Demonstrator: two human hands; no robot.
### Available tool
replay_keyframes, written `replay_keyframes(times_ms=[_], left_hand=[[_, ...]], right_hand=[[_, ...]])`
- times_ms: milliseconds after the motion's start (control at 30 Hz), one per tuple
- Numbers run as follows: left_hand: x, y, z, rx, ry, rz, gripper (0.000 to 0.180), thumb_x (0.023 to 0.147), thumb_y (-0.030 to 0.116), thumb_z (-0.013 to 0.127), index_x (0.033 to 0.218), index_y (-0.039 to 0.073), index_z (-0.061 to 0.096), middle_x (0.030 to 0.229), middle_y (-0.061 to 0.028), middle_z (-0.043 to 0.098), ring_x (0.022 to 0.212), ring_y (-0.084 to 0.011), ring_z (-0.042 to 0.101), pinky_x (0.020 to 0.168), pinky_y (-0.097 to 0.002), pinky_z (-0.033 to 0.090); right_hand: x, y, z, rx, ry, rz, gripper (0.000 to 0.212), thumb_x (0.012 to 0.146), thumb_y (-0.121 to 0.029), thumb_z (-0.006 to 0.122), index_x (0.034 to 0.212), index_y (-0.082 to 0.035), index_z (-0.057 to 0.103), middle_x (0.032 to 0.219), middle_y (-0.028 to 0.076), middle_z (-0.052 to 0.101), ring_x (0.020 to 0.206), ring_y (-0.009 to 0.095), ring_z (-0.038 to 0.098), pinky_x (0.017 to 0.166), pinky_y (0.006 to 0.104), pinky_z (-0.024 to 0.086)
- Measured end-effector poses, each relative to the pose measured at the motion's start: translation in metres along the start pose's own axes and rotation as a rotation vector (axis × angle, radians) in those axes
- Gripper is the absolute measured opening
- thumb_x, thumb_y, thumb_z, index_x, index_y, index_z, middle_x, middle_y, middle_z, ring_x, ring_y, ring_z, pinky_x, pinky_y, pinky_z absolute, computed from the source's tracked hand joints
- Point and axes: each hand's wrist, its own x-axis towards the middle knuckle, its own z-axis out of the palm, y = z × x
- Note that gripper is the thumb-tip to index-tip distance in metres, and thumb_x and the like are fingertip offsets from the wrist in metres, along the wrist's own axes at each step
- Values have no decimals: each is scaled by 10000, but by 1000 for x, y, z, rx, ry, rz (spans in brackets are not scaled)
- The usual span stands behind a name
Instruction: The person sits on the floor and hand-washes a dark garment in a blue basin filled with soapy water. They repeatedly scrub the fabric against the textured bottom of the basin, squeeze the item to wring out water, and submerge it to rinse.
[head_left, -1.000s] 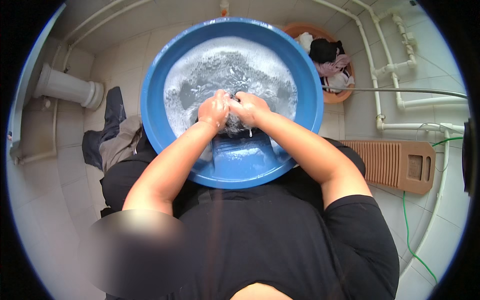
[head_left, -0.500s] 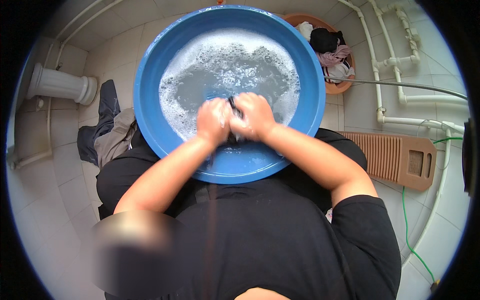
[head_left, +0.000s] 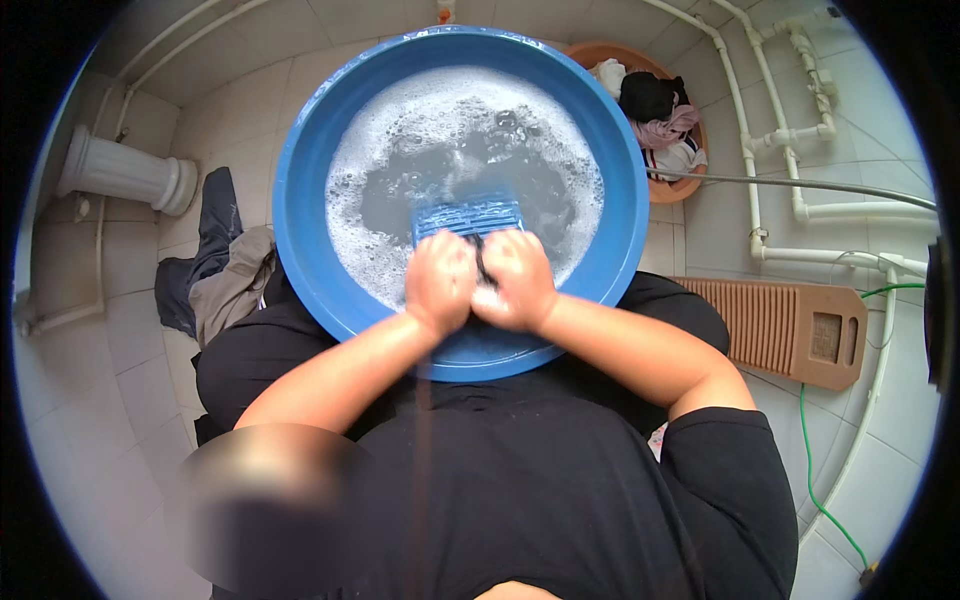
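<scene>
Nearest is the person's black shirt (head_left: 520, 470), both bare forearms reaching from it over the near rim of a round blue basin (head_left: 295, 215). Inside, the left hand (head_left: 440, 280) and right hand (head_left: 517, 280) sit side by side, slightly blurred, knuckles upward, fingers curled in around a dark cloth (head_left: 484, 262); the fingertips are hidden. The cloth shows as a narrow strip between the two hands, running near to far, its far end leaning slightly left. Neither hand is clearly nearer to it; its full extent is covered. Just beyond the knuckles lies a blue ridged washboard (head_left: 468, 215), its ridges running left to right. Farther still, grey water (head_left: 440, 170) ringed by white foam (head_left: 470, 90) reaches toward the far wall.
</scene>
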Motion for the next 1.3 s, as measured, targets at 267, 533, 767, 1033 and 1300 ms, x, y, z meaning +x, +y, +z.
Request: replay_keyframes(times_ms=[267, 533, 767, 1033, 1300], left_hand=[[51, -58, 11, 31, -117, -442, 404, 895, 365, 377, 1043, 67, 606, 1126, -190, 545, 1101, -360, 466, 939, -439, 352], [-19, 26, -8, 14, 46, -54, 292, 729, 334, 624, 804, 63, 546, 902, -133, 522, 884, -317, 488, 761, -419, 387], [10, -9, -1, -177, -50, 49, 316, 736, 375, 547, 635, 75, 531, 658, -104, 507, 627, -312, 481, 579, -404, 381], [19, -26, -3, -262, -176, -57, 443, 758, 455, 484, 668, 21, 471, 657, -183, 466, 634, -369, 470, 574, -411, 376], [31, -30, -5, -284, 83, -474, 499, 842, 509, 480, 805, 19, 571, 739, -189, 583, 748, -333, 580, 668, -365, 443]], right_hand=[[61, 33, 18, -24, -369, 611, 531, 730, -443, 511, 1152, -125, 564, 1393, 197, 293, 1290, 399, 251, 937, 684, 221], [-12, -9, -13, 63, -92, 38, 471, 533, -275, 720, 937, -107, 545, 1224, 153, 446, 1133, 401, 409, 906, 509, 342], [11, 14, 8, 87, -40, -54, 300, 506, -293, 648, 722, -115, 542, 740, 49, 542, 719, 244, 519, 622, 356, 372], [26, 32, 18, 244, -187, 34, 274, 564, -298, 625, 716, -76, 574, 718, 108, 581, 684, 313, 557, 618, 405, 432], [51, 27, 8, 467, -249, 567, 409, 765, -413, 550, 880, -25, 617, 841, 159, 627, 781, 274, 600, 697, 366, 454]])
